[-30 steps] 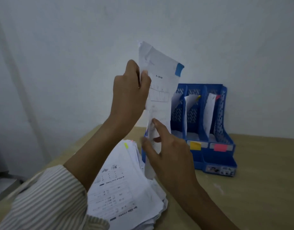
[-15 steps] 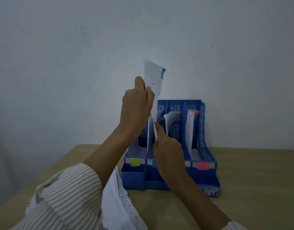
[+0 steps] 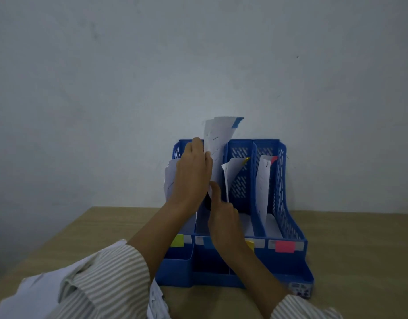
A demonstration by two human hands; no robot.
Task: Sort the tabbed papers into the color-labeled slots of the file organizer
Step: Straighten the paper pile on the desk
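Where the left hand (image 3: 193,173) pinches the blue-tabbed paper (image 3: 218,143) by its upper edge, thumb and fingers closed on the sheet, the paper stands upright, its lower part already down in the slot. Likely reason for the high grip: it keeps a limp sheet from buckling on the way in. The right hand (image 3: 223,217) sits lower, fingers curled with the thumb up against the sheet's lower part; whether it pinches or only steadies, I cannot tell. It reads as a guide for the bottom edge.

The paper is in the second slot from the left of the blue file organizer (image 3: 283,180), above the blue label (image 3: 207,242), so tab and label agree. Judged nearly filed, release still to come.

Count, working outward. Slots: four. Front labels: four, namely a lime label (image 3: 177,240), the blue one, a yellow label (image 3: 250,244) partly behind the right wrist, a pink label (image 3: 285,246). Papers standing in other slots: one white sheet (image 3: 169,180) far left, tab not visible; one yellow-tabbed sheet (image 3: 231,171) third; one red-tabbed sheet (image 3: 264,178) fourth. Each leans against a divider.

Unsorted papers (image 3: 155,302) lie at the near edge of the wooden table (image 3: 359,249), under the striped sleeve (image 3: 111,272); number not countable.
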